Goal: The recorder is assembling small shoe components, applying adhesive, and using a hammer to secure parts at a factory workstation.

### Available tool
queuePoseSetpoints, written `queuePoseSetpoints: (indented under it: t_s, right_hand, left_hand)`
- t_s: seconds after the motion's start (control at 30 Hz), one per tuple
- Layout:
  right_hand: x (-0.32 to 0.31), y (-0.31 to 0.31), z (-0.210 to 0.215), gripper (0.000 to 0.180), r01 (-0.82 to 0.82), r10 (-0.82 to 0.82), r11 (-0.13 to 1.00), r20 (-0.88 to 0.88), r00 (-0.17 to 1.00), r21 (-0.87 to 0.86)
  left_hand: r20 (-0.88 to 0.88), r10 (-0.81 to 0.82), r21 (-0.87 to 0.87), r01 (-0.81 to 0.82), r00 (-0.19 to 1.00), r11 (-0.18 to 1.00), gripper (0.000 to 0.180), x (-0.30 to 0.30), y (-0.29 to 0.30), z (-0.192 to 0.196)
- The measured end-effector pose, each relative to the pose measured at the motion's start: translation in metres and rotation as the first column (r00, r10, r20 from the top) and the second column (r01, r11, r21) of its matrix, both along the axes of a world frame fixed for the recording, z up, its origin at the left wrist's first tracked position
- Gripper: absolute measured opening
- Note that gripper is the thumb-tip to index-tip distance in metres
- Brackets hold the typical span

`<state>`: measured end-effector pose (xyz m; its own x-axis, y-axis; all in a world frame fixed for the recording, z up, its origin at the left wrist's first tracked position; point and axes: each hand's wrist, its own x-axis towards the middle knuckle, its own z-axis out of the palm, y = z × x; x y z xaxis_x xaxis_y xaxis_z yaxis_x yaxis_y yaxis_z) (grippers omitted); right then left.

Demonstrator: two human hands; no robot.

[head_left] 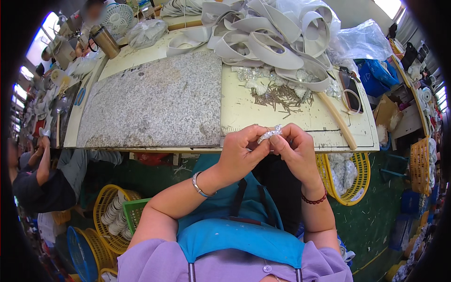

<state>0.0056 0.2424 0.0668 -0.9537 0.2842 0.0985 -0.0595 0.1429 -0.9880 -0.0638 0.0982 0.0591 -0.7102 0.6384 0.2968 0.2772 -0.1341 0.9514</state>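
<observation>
Cream worktable [324, 134] across the view; speckled grey slab [155, 103] flat on its left part; pale grey curved strips [268, 47] heaped at the far side; yellow basket [365, 183] lower right, below table edge – silvery stuff inside; wooden handle [339, 122] slants right of the brown slivers [282, 98], which lie loose near the strips; left hand [245, 149] and right hand [299, 149] both pinching, thumb to fingers, on one small silvery piece [269, 135] – at table's near edge, just right of slab.
</observation>
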Motion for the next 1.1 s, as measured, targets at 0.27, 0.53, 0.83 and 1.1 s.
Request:
queuePoseSetpoints:
  t_s: [0.27,0.53,0.83,1.1]
  right_hand:
    - [-0.003,0.002,0.005,0.01,0.033,-0.04,0.992,0.051,0.998,0.122]
    - [-0.015,0.014,-0.004,0.008,-0.005,-0.004,0.996,0.096,0.995,0.094]
    - [-0.017,0.011,-0.025,0.012,0.293,-0.24,0.917,-0.212,0.947,0.27]
    - [0.0,0.017,-0.038,0.008,0.347,-0.305,0.897,-0.185,0.934,0.274]
  left_hand:
    - [0.15,-0.032,0.1,0.017,0.988,0.995,0.016,-0.001,0.009,-0.01]
    - [0.432,-0.073,0.051,0.056,0.899,0.997,0.015,-0.013,0.015,-0.007]
    - [0.314,-0.149,-0.039,0.17,0.938,0.985,0.018,-0.029,0.027,0.002]
    - [-0.939,0.075,-0.087,-0.441,0.337,0.893,0.034,-0.129,0.089,0.031]
